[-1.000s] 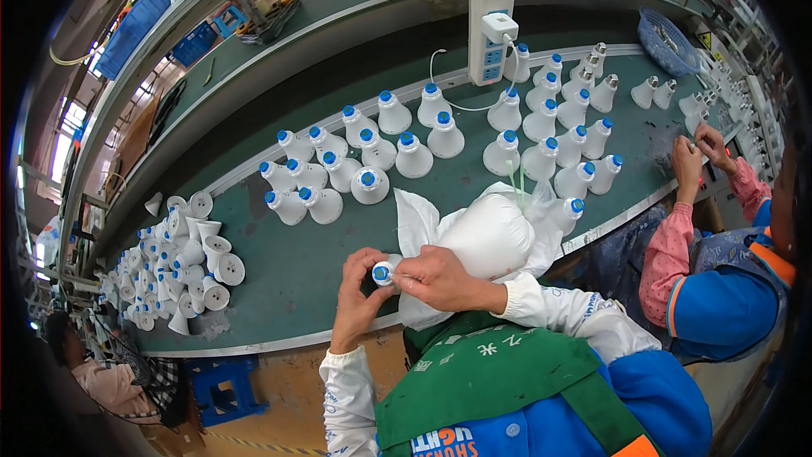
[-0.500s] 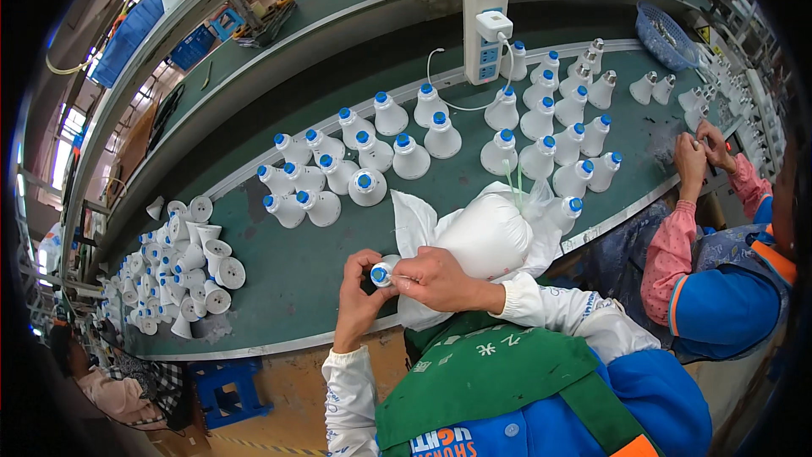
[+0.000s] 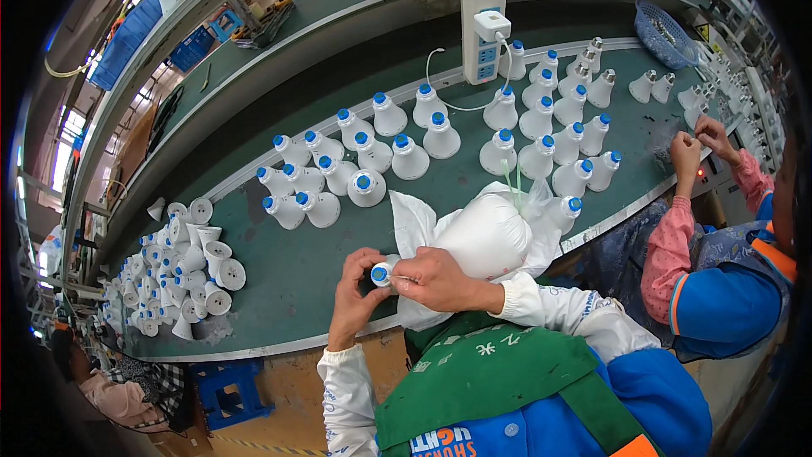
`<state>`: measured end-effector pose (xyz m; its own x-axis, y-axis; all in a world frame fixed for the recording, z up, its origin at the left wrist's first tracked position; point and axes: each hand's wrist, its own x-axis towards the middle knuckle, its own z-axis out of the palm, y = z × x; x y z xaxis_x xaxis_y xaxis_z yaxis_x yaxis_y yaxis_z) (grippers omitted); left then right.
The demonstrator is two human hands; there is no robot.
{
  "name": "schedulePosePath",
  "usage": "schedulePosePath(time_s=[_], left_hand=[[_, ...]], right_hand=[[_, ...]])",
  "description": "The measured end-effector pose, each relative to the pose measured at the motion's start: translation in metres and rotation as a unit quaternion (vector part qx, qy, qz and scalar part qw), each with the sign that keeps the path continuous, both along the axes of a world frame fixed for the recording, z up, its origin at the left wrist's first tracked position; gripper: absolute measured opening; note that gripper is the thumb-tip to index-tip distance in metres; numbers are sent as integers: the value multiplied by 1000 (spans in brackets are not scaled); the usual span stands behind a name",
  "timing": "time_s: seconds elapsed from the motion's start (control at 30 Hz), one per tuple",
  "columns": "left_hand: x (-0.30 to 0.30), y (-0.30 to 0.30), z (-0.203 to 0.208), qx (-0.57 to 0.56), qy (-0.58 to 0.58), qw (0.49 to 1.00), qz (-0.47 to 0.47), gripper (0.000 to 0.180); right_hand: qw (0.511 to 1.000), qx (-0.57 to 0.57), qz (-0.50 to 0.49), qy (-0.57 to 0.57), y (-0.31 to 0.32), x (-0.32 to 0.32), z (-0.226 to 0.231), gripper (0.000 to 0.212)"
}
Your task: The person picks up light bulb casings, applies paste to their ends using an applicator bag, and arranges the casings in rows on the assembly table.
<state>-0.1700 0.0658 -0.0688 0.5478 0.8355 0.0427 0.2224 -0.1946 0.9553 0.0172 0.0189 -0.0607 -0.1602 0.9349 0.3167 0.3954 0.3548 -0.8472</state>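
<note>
My left hand (image 3: pixel 352 294) wraps its fingers and thumb round a white cone-shaped lamp housing (image 3: pixel 381 274) with a blue ring at its top, near the table's front edge. Close against that top, my right hand (image 3: pixel 441 280) is closed in a pinch. Whatever its fingertips hold is too small to make out. A bulging white plastic bag (image 3: pixel 484 237) lies just beyond my right hand, with thin pale green strands sticking up at its far side. More white lamp housings (image 3: pixel 366 189) with blue tops stand upright in loose rows beyond my hands.
A heap of white housings (image 3: pixel 190 267) lies at the left on the green table (image 3: pixel 296 292). A power strip (image 3: pixel 484 30) with a white plug and cable rises at the back. Far right are a blue basket (image 3: pixel 666 35) and a co-worker's hands (image 3: pixel 698 148) among metal-capped housings.
My left wrist and forearm have shifted slightly left, while the housing stays at nearly the same spot. The co-worker's nearer hand has moved a little.
</note>
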Motion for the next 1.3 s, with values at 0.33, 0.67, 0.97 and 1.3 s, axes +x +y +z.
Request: schedulePosePath(time_s=[0.33,0.67,0.97,1.3], left_hand=[[1,2,-2,-42,-26,999,8,55],[3,4,-7,-2,-23,1000,5,53],[2,3,-5,39,-1,999,-7,49],[4,0,1,7,-6,1000,-2,47]], right_hand=[[1000,-2,-1,4,1,0,1,12],[1000,-9,-2,6,1,0,-1,11],[1000,-11,0,1,1,-1,0,11],[1000,-12,2,3,1,-1,3,12]])
